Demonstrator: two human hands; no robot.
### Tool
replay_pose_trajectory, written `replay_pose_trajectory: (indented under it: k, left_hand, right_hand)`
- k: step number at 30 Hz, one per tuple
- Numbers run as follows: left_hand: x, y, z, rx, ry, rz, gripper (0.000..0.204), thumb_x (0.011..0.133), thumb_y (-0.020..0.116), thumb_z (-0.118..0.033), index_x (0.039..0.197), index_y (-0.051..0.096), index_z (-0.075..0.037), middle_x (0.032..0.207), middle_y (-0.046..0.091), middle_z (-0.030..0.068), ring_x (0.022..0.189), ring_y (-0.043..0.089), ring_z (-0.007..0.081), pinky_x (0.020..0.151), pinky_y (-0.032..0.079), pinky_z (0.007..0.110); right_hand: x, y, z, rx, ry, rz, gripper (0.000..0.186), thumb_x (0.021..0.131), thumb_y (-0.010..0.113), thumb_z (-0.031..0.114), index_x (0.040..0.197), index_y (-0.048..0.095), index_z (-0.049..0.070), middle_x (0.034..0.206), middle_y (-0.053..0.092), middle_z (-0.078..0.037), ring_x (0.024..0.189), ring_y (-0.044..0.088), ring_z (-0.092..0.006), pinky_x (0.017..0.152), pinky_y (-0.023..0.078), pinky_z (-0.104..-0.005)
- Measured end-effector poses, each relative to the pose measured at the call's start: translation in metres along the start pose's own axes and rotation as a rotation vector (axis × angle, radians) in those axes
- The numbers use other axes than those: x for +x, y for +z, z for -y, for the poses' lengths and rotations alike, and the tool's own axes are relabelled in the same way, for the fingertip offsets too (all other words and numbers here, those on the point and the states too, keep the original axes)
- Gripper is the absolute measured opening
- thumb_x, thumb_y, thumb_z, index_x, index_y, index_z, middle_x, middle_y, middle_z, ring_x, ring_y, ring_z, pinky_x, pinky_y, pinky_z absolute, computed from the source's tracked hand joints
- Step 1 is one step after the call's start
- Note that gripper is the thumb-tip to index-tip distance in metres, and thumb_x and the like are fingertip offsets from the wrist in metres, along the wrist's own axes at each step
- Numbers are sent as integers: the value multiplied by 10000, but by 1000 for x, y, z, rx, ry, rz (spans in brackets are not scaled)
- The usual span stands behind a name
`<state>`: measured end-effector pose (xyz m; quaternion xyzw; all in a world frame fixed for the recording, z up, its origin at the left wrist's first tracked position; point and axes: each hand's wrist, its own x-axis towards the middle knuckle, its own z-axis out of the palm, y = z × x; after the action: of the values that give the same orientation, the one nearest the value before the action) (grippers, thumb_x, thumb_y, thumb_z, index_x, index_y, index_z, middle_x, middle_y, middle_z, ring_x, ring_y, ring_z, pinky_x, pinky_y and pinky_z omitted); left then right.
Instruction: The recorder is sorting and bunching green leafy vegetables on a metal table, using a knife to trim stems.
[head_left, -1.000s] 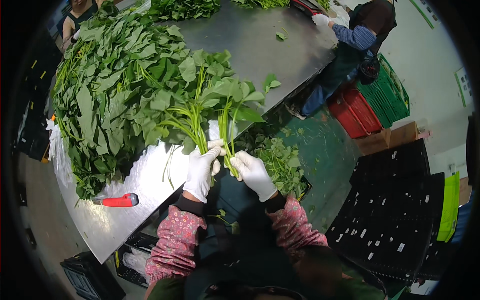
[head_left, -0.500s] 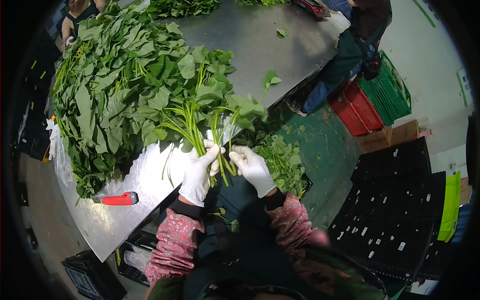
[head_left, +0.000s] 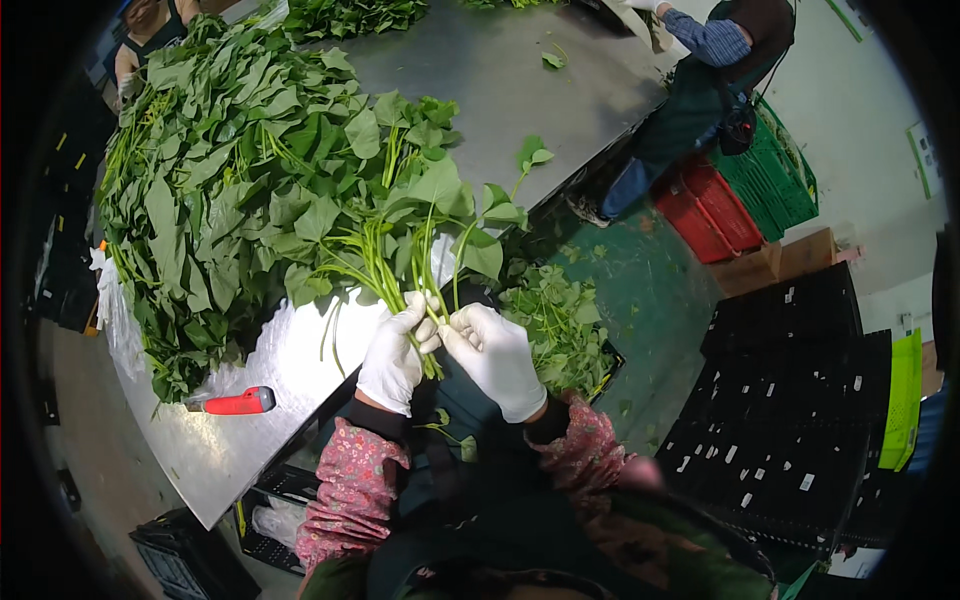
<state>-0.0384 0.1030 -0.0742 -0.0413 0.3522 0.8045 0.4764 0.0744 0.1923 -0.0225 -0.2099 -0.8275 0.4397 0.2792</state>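
Note:
My left hand (head_left: 393, 358), in a white glove, is closed round a bunch of leafy greens (head_left: 375, 262), whose long pale-green stems stick out below the fingers. Close beside it, my gloved right hand (head_left: 492, 358) pinches a single leafy stem (head_left: 459, 262) against the bunch; its fingertips nearly touch the left fingers. The leaves of both lean up and away from me. Just beyond the left hand, a big heap of the same greens (head_left: 230, 190) covers the left of the metal table (head_left: 490, 90).
A red-handled knife (head_left: 240, 401) lies on the table's near left. Loose greens (head_left: 555, 320) fill a container at my right. Red (head_left: 705, 210) and green crates (head_left: 770, 180) stand beyond, with stacked black crates (head_left: 770, 420) at right. Two people work across the table.
My right hand has moved left, bringing its stem up against the bunch in my left hand. The left hand keeps its hold. At the far right, the person's arm now reaches over the table.

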Motion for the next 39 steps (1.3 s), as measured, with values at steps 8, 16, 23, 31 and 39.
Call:
replay_pose_trajectory:
  k: [8, 16, 23, 31, 39]
  left_hand:
    - [-2, -3, -22, 152, 34, -87, 121, 1005, 539, -177, 1040, 543, -60, 814, 563, 20, 608, 471, 96, 540, 405, 226]
    - [-2, -15, -1, 350, 47, -188, 131, 971, 591, -114, 1083, 571, -51, 721, 503, -16, 497, 451, 75, 409, 336, 233]
    - [17, -11, 16, 624, 291, -214, 192, 897, 704, -134, 1025, 596, -40, 698, 606, -3, 458, 469, 50, 384, 313, 221]
    - [3, -9, -4, 448, 65, -164, 109, 921, 653, -116, 1001, 648, -42, 735, 626, 7, 487, 474, 57, 415, 351, 214]
    - [-18, 28, -13, 304, -27, 57, 190, 923, 659, -133, 1102, 624, -78, 816, 642, 6, 567, 511, 60, 488, 394, 189]
  right_hand:
    - [-6, -33, -4, 301, 372, -127, 63, 870, 616, 5, 820, 581, 21, 674, 610, -22, 549, 498, -55, 525, 418, -232]
    - [10, 9, -71, 372, 676, 269, 134, 936, 587, 163, 995, 593, 43, 779, 595, 5, 544, 516, -50, 461, 395, -195]
    - [13, 18, -67, 426, 582, 397, 158, 966, 605, 224, 992, 584, 70, 701, 568, 37, 516, 480, -34, 451, 354, -188]
    - [-6, -13, 5, 809, 579, 76, 126, 967, 541, 128, 976, 570, 6, 795, 630, -86, 607, 610, -135, 553, 486, -239]
    - [-30, -95, -46, 942, 582, -137, 311, 1023, 505, 258, 1177, 503, -12, 1033, 615, -125, 873, 689, -243, 684, 564, -304]
